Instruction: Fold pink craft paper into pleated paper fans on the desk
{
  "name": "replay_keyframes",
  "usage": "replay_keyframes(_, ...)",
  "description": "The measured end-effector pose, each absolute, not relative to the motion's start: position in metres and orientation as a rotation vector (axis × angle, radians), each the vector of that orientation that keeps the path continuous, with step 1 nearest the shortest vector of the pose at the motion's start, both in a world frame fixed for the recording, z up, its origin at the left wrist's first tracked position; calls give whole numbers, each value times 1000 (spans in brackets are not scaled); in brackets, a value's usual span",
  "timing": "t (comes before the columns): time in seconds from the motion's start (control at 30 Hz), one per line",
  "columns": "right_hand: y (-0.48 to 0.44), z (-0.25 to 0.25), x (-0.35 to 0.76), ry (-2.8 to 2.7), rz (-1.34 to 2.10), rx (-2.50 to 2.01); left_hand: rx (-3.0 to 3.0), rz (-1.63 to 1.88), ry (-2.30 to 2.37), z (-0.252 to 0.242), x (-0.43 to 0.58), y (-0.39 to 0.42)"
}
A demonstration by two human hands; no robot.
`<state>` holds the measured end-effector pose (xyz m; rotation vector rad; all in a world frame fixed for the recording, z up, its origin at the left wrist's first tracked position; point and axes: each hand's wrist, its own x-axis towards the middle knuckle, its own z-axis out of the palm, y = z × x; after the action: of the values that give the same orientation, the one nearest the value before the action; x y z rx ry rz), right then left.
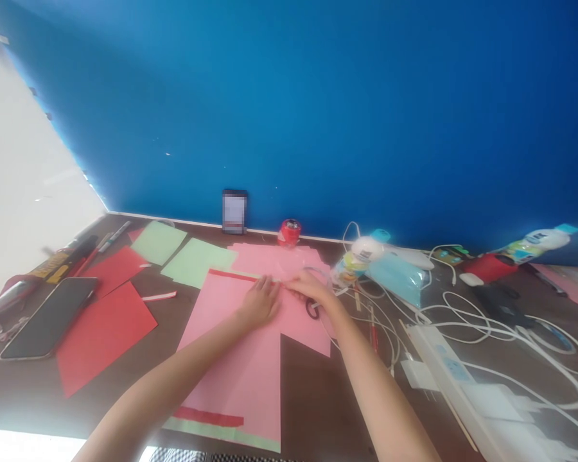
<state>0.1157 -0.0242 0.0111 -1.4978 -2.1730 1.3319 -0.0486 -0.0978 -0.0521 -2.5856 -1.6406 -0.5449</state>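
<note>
A pink paper sheet lies in front of me, with a red strip along its far edge. Another red strip and a pale green band run along its near edge. My left hand rests flat on the sheet near its far right corner, fingers stretched out. Close beside it, my right hand is closed in a pinch at that corner; what its fingertips hold is too blurred to make out. A dark scissors handle shows by my right wrist, above more pink paper.
To the left lie red paper sheets, green sheets and a large phone. A smaller phone leans on the blue wall, near a red round container. Glue bottles, white cables and a power strip crowd the right.
</note>
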Motion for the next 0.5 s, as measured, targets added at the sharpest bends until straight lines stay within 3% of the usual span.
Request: replay_keyframes(0.5,-21,3,114,-2217,1168,-1531,-2607,-440,-1650,-49,-45,-96)
